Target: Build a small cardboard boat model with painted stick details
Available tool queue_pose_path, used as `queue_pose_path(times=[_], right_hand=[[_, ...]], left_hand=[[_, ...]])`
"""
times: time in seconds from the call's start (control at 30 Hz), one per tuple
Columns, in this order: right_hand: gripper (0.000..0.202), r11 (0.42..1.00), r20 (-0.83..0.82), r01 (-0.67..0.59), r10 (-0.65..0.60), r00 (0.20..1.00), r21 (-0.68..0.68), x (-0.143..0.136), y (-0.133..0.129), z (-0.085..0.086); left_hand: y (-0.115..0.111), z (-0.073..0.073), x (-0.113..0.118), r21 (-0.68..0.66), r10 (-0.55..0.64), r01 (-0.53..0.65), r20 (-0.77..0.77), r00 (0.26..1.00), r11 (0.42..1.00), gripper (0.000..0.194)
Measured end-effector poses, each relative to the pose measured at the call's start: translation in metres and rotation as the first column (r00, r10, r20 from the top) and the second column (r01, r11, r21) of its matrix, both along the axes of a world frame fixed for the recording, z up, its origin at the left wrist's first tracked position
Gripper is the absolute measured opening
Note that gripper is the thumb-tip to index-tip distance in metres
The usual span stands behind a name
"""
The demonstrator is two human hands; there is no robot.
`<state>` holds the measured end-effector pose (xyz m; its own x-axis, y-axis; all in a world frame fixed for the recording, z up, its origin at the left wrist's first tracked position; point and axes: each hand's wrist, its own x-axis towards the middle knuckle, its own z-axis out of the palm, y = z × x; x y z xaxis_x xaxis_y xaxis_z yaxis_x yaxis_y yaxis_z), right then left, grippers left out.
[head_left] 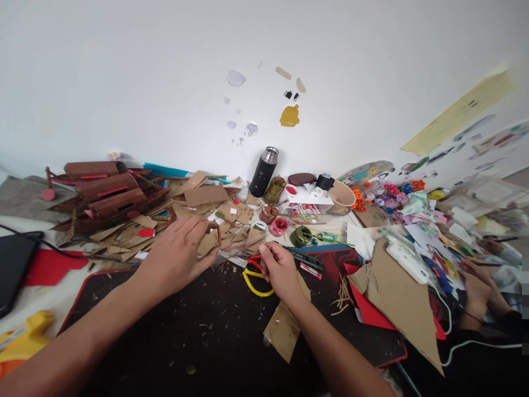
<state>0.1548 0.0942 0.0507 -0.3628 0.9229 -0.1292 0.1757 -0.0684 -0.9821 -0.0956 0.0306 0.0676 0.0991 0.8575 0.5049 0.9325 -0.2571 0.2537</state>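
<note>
Between the thumb and fingers of my left hand [177, 253] is a small brown curved piece [219, 236], held above the cardboard scraps [206, 242]. My right hand [279, 267] is closed near the scissors [258, 283], which have yellow and red handles; whatever its fingertips hold is too small or hidden to name. A piece of brown cardboard [285, 333] lies on the black mat [165, 336] under my right wrist. Just beyond my right hand stand open jars of pink paint [279, 225] and green paint [301, 236].
Brown cardboard boat models [111, 190] stand at the left, a yellow glue gun [28, 336] at the lower left. A black flask [264, 172] stands by the wall. At the right are a large cardboard sheet [400, 298], a white power strip [407, 262] and another person's hands [477, 286].
</note>
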Motion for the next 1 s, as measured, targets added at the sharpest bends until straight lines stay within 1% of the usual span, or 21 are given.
queue_pose_path(times=[0.07,0.13,0.27,0.33,0.43,0.5,0.6,0.7,0.77,0.83,0.9,1.0], right_hand=[[0.049,1.0,-0.002,-0.001,0.001,1.0,-0.013,0.0,-0.002,-0.001],[0.049,1.0,-0.006,0.001,-0.001,1.0,-0.021,0.0,-0.004,-0.003],[0.051,0.999,-0.012,0.017,-0.017,1.0,-0.028,-0.001,-0.01,-0.012],[0.052,0.999,-0.021,0.02,-0.02,1.0,-0.038,0.0,-0.014,-0.019],[0.053,0.999,-0.03,0.022,-0.023,0.999,-0.043,0.004,-0.02,-0.031],[0.049,1.0,-0.009,0.021,-0.021,1.0,-0.003,0.006,-0.024,-0.037],[0.039,0.99,0.088,-0.018,0.006,0.996,0.14,0.01,-0.029,-0.042],[0.029,0.947,0.205,-0.099,0.036,0.978,0.304,0.012,-0.033,-0.042],[0.026,0.917,0.245,-0.146,0.055,0.968,0.372,0.012,-0.033,-0.042],[0.026,0.903,0.256,-0.162,0.06,0.965,0.398,0.013,-0.034,-0.043],[0.027,0.902,0.257,-0.157,0.054,0.965,0.402,0.013,-0.033,-0.044],[0.027,0.902,0.25,-0.151,0.05,0.967,0.404,0.014,-0.033,-0.045]], left_hand=[[0.002,-0.004,-0.004,-0.017,0.007,-0.008,-0.011,1.0,1.0,0.03],[0.007,-0.01,-0.013,-0.05,0.026,-0.028,-0.041,0.999,0.998,0.031],[0.025,-0.025,-0.04,-0.153,0.111,-0.13,-0.13,0.985,0.98,0.03],[0.034,-0.032,-0.049,-0.196,0.14,-0.171,-0.163,0.977,0.966,0.032],[0.044,-0.039,-0.051,-0.23,0.189,-0.238,-0.217,0.958,0.944,0.031],[0.049,-0.041,-0.045,-0.253,0.205,-0.262,-0.231,0.951,0.931,0.031],[0.052,-0.043,-0.038,-0.292,0.195,-0.257,-0.227,0.954,0.921,0.034],[0.051,-0.044,-0.039,-0.301,0.188,-0.258,-0.241,0.952,0.918,0.036],[0.049,-0.044,-0.044,-0.307,0.184,-0.257,-0.246,0.952,0.917,0.037],[0.046,-0.043,-0.048,-0.322,0.176,-0.244,-0.227,0.958,0.915,0.038],[0.044,-0.042,-0.05,-0.339,0.17,-0.231,-0.201,0.965,0.912,0.039],[0.045,-0.041,-0.049,-0.351,0.16,-0.23,-0.217,0.963,0.908,0.041]])
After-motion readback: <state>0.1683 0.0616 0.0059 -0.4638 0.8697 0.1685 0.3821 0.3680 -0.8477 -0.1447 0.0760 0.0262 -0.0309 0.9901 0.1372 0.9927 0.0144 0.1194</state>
